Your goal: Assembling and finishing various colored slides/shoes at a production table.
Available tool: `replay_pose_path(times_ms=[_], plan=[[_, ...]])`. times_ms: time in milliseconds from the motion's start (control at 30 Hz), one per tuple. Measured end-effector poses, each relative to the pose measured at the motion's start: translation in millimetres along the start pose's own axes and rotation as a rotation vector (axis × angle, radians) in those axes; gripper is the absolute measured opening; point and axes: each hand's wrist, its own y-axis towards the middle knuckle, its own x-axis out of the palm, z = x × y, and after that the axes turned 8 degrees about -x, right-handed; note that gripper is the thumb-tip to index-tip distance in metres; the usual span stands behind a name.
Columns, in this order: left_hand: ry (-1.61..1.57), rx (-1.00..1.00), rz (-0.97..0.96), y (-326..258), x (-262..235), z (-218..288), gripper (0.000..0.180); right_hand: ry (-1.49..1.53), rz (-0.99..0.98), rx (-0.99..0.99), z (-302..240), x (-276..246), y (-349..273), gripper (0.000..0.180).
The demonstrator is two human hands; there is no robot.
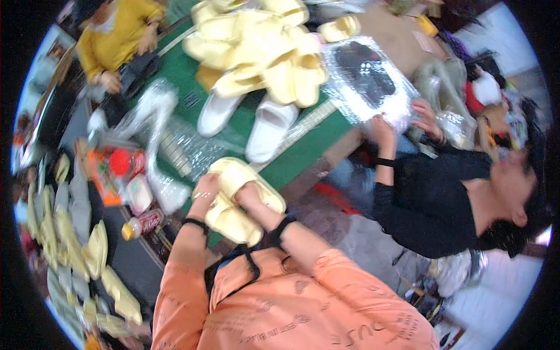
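In the head view, the left hand (205, 189) and the right hand (252, 197) each curl around a pair of pale yellow slippers (239, 198), held at the near edge of the green surface (303, 149). Their long axis runs from far-left to near-right. Two white slippers (248, 122) lie just beyond.

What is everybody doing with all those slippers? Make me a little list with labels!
left hand: grips a pale yellow slipper
right hand: grips a second yellow slipper
table: green top
pile: many yellow slippers heaped on the table
white slippers: a pair lying below the pile
co-worker in black: holds a clear plastic bag with something dark in it
person in yellow: at the far side
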Motion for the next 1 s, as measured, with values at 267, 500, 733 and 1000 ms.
replay_pose_path(times_ms=[267, 500, 733, 1000], plan=[[-0.195, 0.022, -0.089, 38.0, 19.6, -63.4, 0.024, 0.523, -0.39, 0.433, -67.1, -15.3, 4.0, 0.014], [0.672, 0.362, -0.138, 36.0, -0.5, -11.1, 0.018, 0.258, 0.022, -0.062, -31.1, 3.5, 13.9, 0.038], [-0.722, -0.045, 0.203, 3.6, 8.7, 1.9, 0.018, -0.465, -0.314, -0.062, -87.3, -73.8, 3.9, 0.017], [-0.874, -0.062, 0.188, -15.7, -17.9, -5.3, 0.021, -0.492, -0.166, -0.823, -117.6, -17.8, 37.2, 0.011]])
